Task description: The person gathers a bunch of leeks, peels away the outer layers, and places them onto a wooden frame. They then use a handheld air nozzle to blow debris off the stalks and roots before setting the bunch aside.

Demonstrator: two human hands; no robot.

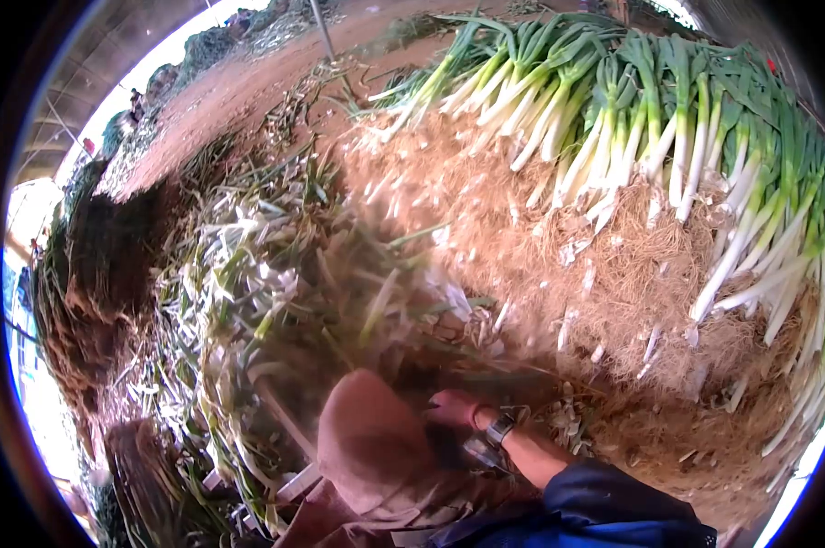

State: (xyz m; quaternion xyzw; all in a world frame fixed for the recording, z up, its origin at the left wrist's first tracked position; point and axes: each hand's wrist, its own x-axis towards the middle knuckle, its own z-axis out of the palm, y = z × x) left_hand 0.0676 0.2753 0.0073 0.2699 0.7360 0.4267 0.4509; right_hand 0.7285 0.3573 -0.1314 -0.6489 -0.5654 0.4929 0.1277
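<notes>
My right hand [454, 408] is beside my bent knee [362, 416], with a watch [499, 427] on its wrist. Its fingers look curled closed; what they hold, if anything, I cannot make out. My left hand does not show. To the right, leeks [682, 151] lie in a long, curving row, green leaves outward and white stems and roots toward me. Left of my knee is a heap of stripped leek leaves [248, 283], partly blurred near the knee.
Cut roots and short stem pieces [613, 274] cover the ground between me and the leek row. Dark bundles with soil-covered roots [106, 265] stand at the far left. A thin pole [322, 29] rises from the bare earth [248, 87] at the back.
</notes>
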